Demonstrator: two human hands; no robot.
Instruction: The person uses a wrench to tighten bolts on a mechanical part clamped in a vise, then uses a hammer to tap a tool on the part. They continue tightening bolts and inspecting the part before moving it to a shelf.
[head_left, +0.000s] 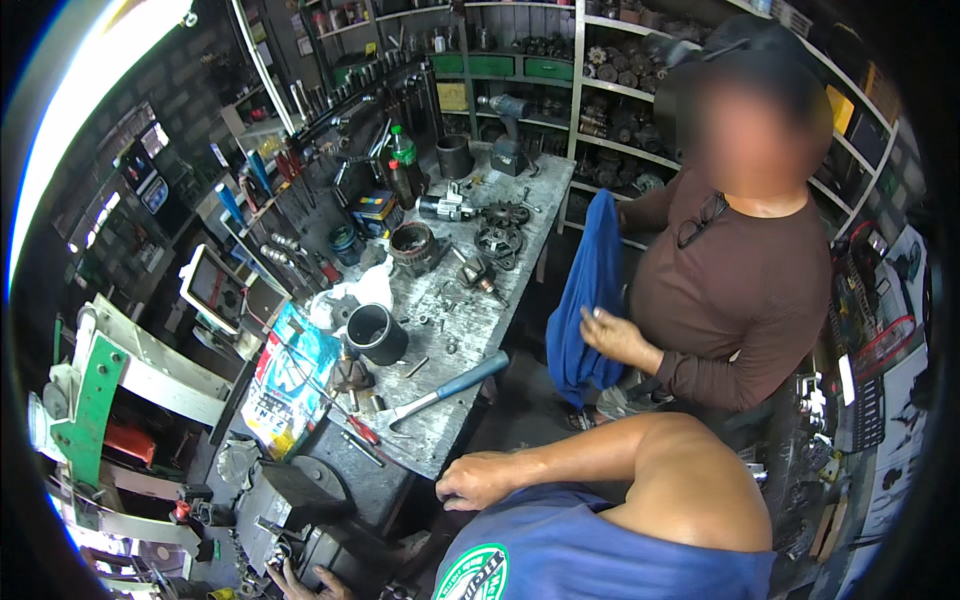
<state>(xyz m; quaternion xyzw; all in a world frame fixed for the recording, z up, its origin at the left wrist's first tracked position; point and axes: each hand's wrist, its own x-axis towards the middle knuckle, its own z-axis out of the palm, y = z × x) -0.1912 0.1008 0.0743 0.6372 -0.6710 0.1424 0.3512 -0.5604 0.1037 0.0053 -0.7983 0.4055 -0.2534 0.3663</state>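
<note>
My left hand (308,586) is at the lower edge, partly cut off, its fingers apart against a dark metal block like a vise (335,545). My right arm reaches in from the lower right. Its hand (474,482) is curled at the near corner of the workbench (440,445); what the fingers hold, if anything, is hidden. Close by on the bench lies a hammer (445,390) with a blue-grey handle. A red-handled screwdriver (362,430) is left of its head. Behind these stand a dark metal cylinder (377,333) and a gear-like motor part (350,375).
To the right a person (740,270) in a brown shirt holds a blue cloth (590,300). Bottles (403,150), a cordless impact driver (508,130) and several motor parts (498,240) occupy the far bench. A coloured plastic bag (285,385) lies left; shelves of parts (620,70) line the back.
</note>
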